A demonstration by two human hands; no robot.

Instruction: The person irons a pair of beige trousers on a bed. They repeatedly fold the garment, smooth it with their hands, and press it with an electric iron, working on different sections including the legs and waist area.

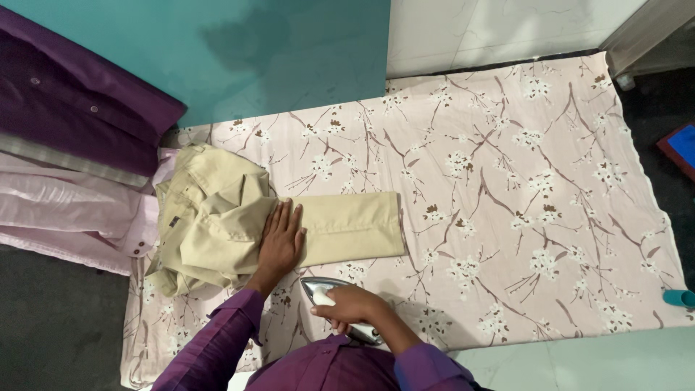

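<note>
Closest to you, at the bottom edge of the view, your right hand (346, 305) is curled over the white handle of a clothes iron (339, 310), fingers wrapped shut around the grip with the knuckles up; your purple-sleeved forearm bends in sharply from the lower right. The iron sits on the floral sheet (521, 181), its shiny soleplate edge showing at the tip and heel, just below the trousers and not touching them. Your left arm reaches forward from the lower left, sleeve cuff at the wrist, and your left hand (281, 239) lies palm-down and flat on the beige trousers (239, 217), fingers straight and only slightly spread, pointing away from you; it grips nothing, only presses the cloth where the bunched part meets the flat part. The trousers lie on the left half of the sheet: the waist end is rumpled into a heap on the left, while one folded leg stretches smooth to the right, ending in a straight hem near the middle of the sheet. The pinkish sheet with its brown branches and white blossoms covers the rest of the working surface to the right. To the left of the trousers, touching the sheet's edge, sits a stack of folded shirts: a pale pink shirt (65, 213) nearest you and a dark purple shirt (72, 101) behind it.
</note>
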